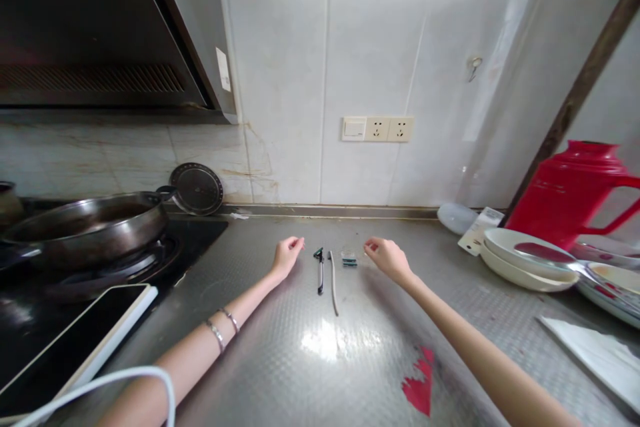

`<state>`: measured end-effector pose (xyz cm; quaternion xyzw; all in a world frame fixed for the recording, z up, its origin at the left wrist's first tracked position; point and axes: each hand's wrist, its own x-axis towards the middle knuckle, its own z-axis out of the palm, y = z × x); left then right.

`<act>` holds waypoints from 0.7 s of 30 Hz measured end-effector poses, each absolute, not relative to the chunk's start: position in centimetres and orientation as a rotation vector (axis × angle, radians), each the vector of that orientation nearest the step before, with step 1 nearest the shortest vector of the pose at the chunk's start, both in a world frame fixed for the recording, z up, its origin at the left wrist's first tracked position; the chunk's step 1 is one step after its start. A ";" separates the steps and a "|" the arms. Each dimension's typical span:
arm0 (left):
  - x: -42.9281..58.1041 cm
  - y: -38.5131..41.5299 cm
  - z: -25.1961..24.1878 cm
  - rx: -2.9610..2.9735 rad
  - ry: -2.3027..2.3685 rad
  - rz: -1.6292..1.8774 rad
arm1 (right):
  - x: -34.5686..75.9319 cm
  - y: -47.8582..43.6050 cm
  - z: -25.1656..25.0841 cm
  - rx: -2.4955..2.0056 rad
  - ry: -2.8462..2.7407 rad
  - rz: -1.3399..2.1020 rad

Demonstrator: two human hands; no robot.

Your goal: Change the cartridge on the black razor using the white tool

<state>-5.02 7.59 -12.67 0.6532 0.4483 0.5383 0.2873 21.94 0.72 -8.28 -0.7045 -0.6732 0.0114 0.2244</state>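
My left hand (287, 257) rests low over the metal counter, its fingers curled together with nothing visible in them. Just to its right lies a razor (321, 273) with a dark and silver handle, its green-edged head pointing away from me. Beside the razor is a thin white stick (334, 285), seemingly a toothbrush, with a small dark tip at the far end. Further right sit small teal-and-dark strips (349, 262), likely razor cartridges, by some clear plastic. My right hand (389, 257) is to the right of these, fingers curled inward, apparently holding nothing.
At left, a steel pan (90, 230) stands on the black stove, with a phone (75, 340) and its white cable nearer me. A red thermos jug (567, 197), stacked plates (525, 273) and white paper (595, 353) are at right. A red scrap (421, 383) marks the counter.
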 end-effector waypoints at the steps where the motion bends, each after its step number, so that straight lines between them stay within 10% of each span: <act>1: -5.2 7.6 -12.3 1.726 1.193 1.448 | 21.4 0.4 -7.9 -1.992 -1.839 0.040; 21: -8.1 3.6 -8.4 1.469 1.089 1.409 | 8.1 -0.1 -7.3 -2.088 -2.309 0.381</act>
